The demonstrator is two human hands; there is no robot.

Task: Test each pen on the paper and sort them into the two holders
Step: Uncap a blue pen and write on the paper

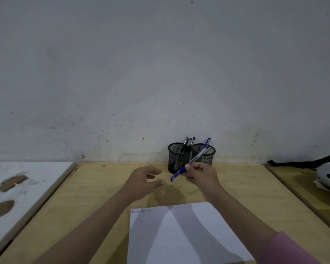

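Observation:
My right hand (202, 175) pinches a blue pen (191, 162) above the wooden table, its blue capped end pointing down-left. My left hand (144, 181) hovers just left of that end, fingers loosely curled, holding nothing. Two black mesh holders stand by the wall: the left holder (176, 159) has several black pens in it, and the right holder (206, 152) has a blue pen sticking out. A white paper (179, 237) with a few small pen marks at its top left lies near the front edge, under my forearms.
The wooden table (95, 197) ends at the grey wall behind the holders. A white board (27, 187) with brown patches lies to the left. At the far right sits a white object with a black strap (326, 178).

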